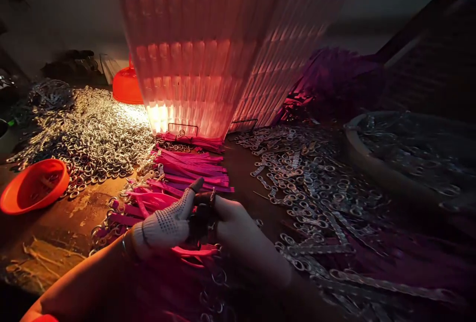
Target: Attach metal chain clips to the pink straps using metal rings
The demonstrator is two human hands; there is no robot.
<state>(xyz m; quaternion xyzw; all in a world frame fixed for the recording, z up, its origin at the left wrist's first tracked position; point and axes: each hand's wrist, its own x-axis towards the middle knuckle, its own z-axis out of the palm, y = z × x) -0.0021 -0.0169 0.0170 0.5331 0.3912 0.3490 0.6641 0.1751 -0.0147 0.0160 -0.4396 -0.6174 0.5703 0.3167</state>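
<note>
My left hand (pixel 167 225), in a white dotted glove with dark-covered fingertips, meets my right hand (pixel 236 223) just in front of the pink straps. Both hands are closed, their fingers together; dark covers wrap the right fingertips. A small bit of metal shows at the right fingertips, but what the hands grip is mostly hidden in shadow. Below them a pink strap (pixel 197 251) curves out, and I cannot tell whether it is held. Pink straps (pixel 193 165) with metal rings at their left ends lie in a row just beyond. More rings (pixel 219 277) hang dimly below the hands.
A big heap of metal rings (pixel 104 133) glows under a red lamp (pixel 128 86) at left. An orange bowl (pixel 55 175) tilts nearby. Translucent corrugated panels (pixel 189 64) stand ahead. Metal chain pieces (pixel 308 178) spread at right, beside a large round basin (pixel 359 146) and purple strands (pixel 330 76).
</note>
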